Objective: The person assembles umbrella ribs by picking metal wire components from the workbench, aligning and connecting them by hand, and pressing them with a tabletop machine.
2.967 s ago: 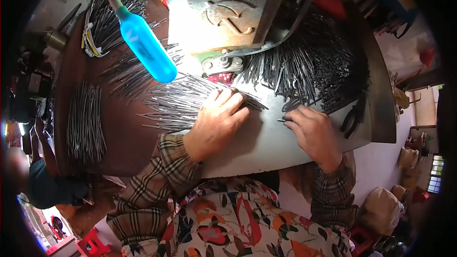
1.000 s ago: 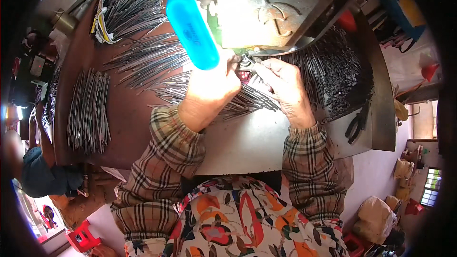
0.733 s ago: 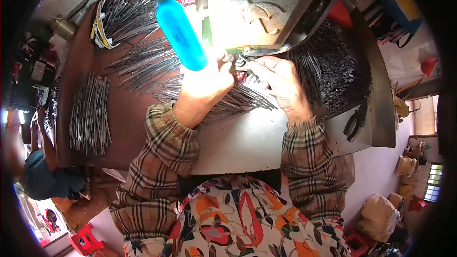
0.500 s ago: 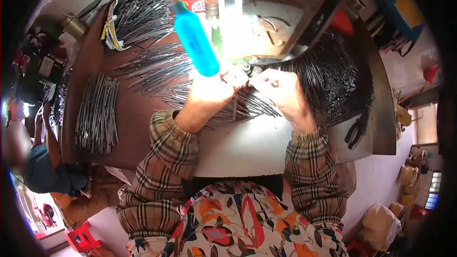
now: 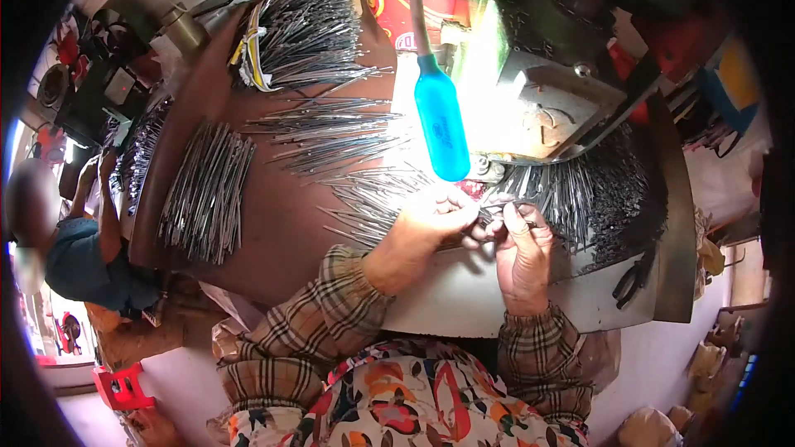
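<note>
In front of the machine, my left hand (image 5: 432, 222) and my right hand (image 5: 523, 250) are close together, fingertips pinched. Between them is a thin dark metal rod (image 5: 515, 204); my right thumb and fingers close on it. The left fingertips meet at its other end, where glare and fingers hide the exact grip. Just beyond my hands is the machine's lower metal part (image 5: 484, 169), beside a bright lamp with a blue housing (image 5: 443, 128). Loose thin metal rods (image 5: 373, 203) lie left of my left hand, and a dark heap of rods (image 5: 600, 190) lies right of my right hand.
More rods lie in a bundle (image 5: 207, 194) at left and a banded stack (image 5: 306, 29) at the back left. Black-handled pliers (image 5: 634, 280) rest near the table's right edge. The metal machine plate (image 5: 559, 112) overhangs the work area. Another person (image 5: 87, 261) works at far left.
Both hands have drawn back from the machine toward me, with a thin rod now visible between them. The whole view has shifted, so the lamp and table appear further right and lower.
</note>
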Motion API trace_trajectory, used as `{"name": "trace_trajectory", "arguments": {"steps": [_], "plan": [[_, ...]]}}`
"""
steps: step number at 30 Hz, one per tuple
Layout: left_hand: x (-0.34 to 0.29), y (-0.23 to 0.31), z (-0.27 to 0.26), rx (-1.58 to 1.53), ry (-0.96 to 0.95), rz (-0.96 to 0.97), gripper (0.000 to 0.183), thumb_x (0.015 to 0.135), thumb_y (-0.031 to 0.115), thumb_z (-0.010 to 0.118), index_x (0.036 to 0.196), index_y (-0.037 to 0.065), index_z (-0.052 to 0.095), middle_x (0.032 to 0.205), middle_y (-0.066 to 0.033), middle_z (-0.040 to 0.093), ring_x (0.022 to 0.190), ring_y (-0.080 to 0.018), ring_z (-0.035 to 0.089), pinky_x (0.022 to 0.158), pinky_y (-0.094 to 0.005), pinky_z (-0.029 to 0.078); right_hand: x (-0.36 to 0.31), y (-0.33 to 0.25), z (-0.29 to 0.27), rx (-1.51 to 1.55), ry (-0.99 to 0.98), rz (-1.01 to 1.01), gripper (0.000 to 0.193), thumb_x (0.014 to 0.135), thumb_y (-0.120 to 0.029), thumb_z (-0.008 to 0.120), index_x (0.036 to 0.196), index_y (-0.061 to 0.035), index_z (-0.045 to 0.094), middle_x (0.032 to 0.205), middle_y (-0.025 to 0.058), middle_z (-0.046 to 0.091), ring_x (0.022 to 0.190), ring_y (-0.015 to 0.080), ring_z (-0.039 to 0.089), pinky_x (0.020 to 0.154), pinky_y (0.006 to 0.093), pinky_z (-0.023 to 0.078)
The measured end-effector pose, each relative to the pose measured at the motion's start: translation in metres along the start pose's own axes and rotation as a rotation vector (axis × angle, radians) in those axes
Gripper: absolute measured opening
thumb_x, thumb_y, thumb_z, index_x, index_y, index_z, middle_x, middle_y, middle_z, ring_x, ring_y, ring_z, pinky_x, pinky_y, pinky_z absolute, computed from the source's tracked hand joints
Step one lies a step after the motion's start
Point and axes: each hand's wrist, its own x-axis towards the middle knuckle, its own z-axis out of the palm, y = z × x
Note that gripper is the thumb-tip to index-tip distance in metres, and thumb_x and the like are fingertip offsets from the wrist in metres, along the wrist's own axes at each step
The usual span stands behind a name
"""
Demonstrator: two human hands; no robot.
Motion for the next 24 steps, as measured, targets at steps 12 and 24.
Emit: {"name": "trace_trajectory", "arguments": {"steps": [12,24], "plan": [[0.072,0.092,-0.103,1.817,0.355,0.765,0.026,0.073,0.010,0.069,0.099,0.008,0.073,0.093,-0.0147,0.060,0.097,-0.0325,0.057,0.083,-0.0406,0.048,0.007,-0.012,-0.016,-0.237,0.078,0.117,0.009,0.091,-0.004,0.060,0.085,-0.0077,0.055,0.077,0.0025,0.061,0.056,0.0082,0.052,0.053,0.0235,0.044],[0.059,0.074,-0.076,1.521,-0.057,1.417,0.020,0.065,-0.001,0.064,0.086,0.001,0.062,0.089,-0.0126,0.062,0.085,-0.0335,0.060,0.085,-0.0450,0.048,0.001,-0.009,-0.008,-0.286,-0.020,0.206,0.004,0.095,-0.008,0.059,0.096,-0.0048,0.057,0.078,0.0047,0.062,0.053,0.0053,0.048,0.047,0.0198,0.039]]}}
